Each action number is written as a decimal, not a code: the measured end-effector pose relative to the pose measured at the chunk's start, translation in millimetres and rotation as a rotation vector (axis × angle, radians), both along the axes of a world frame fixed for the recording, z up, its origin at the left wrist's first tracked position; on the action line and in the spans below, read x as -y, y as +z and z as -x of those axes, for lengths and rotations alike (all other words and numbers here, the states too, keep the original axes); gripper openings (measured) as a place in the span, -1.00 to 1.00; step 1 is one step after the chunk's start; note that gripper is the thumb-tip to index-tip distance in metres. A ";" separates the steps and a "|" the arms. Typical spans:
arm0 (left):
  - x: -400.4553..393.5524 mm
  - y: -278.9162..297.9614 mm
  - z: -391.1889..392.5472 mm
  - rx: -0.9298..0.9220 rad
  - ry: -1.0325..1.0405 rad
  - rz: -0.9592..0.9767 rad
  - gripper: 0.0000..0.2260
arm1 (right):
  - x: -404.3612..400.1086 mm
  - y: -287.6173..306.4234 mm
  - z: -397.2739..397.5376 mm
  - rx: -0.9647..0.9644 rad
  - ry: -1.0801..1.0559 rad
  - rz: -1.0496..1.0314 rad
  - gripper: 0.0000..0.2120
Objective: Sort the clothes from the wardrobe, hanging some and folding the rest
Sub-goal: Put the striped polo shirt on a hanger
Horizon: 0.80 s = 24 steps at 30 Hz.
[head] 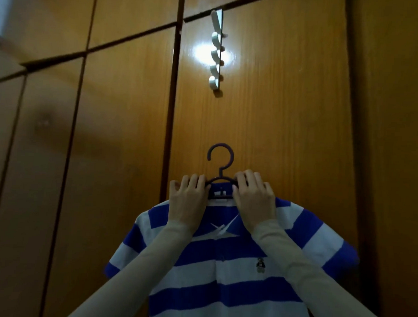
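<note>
Directly above the purple hanger (220, 169), gripped at its shoulders by the left hand (189, 197) and right hand (253, 196) with the striped shirt (222, 274) draped below at lower centre, waits the white door hook rack (216, 50).

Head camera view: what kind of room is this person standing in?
Probably a bedroom or dressing area at home. Tall wooden wardrobe doors fill the view, a white over-door hook rack hangs from one, and both hands hold a striped polo shirt on a purple hanger.
</note>
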State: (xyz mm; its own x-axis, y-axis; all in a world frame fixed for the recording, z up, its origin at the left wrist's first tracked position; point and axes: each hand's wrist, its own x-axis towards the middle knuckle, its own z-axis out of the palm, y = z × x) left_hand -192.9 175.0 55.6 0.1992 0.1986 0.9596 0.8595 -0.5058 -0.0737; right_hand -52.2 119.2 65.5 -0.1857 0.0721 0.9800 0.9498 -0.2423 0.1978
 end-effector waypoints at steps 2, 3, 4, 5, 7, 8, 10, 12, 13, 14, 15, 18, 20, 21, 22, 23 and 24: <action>-10.3 28.2 1.5 0.000 0.014 -0.002 -0.76 | -12.7 26.8 2.4 0.007 0.003 -0.044 -0.80; -14.6 43.4 1.7 -0.008 0.037 -0.002 -0.75 | -18.8 40.3 3.7 0.007 0.001 -0.065 -0.79; -18.8 58.1 1.5 -0.019 0.068 -0.015 -0.74 | -23.7 53.7 5.3 0.003 -0.002 -0.080 -0.78; -23.0 72.6 0.8 -0.030 0.098 -0.039 -0.74 | -29.0 67.3 6.4 0.001 -0.013 -0.094 -0.77; -32.3 98.7 -0.4 -0.036 0.122 -0.072 -0.74 | -38.3 93.0 9.1 -0.003 -0.034 -0.110 -0.75; -39.1 111.8 -0.5 -0.026 0.114 -0.083 -0.73 | -42.4 106.2 10.3 -0.002 -0.034 -0.123 -0.75; -53.6 136.6 0.6 -0.007 0.086 -0.107 -0.72 | -51.5 130.7 12.3 0.015 -0.048 -0.150 -0.74; -68.2 159.5 2.6 0.006 0.061 -0.139 -0.73 | -60.7 154.2 15.2 0.039 -0.075 -0.164 -0.73; -74.9 170.8 2.9 0.013 0.049 -0.161 -0.74 | -65.6 165.7 16.2 0.045 -0.090 -0.167 -0.74; -81.2 181.7 3.1 0.019 0.041 -0.186 -0.75 | -69.0 176.8 17.8 0.044 -0.109 -0.166 -0.75; -86.8 191.5 3.1 0.022 0.040 -0.214 -0.76 | -71.8 186.2 19.2 0.040 -0.133 -0.168 -0.76; -101.2 220.0 3.2 -0.006 0.054 -0.306 -0.78 | -76.8 215.4 22.3 0.047 -0.196 -0.148 -0.82; -107.9 234.5 2.4 0.000 0.033 -0.302 -0.77 | -79.0 230.6 23.5 0.049 -0.198 -0.123 -0.82; -110.7 239.4 0.8 0.013 0.018 -0.289 -0.77 | -80.8 235.9 24.3 0.045 -0.199 -0.118 -0.81; -112.9 242.6 -1.7 0.023 0.006 -0.268 -0.78 | -83.2 239.6 24.9 0.040 -0.209 -0.112 -0.81; -114.9 244.6 -4.8 0.030 -0.006 -0.241 -0.78 | -86.4 242.0 24.8 0.028 -0.224 -0.100 -0.80; -117.1 245.1 -8.0 0.035 -0.023 -0.208 -0.79 | -88.7 243.1 24.4 0.010 -0.236 -0.083 -0.79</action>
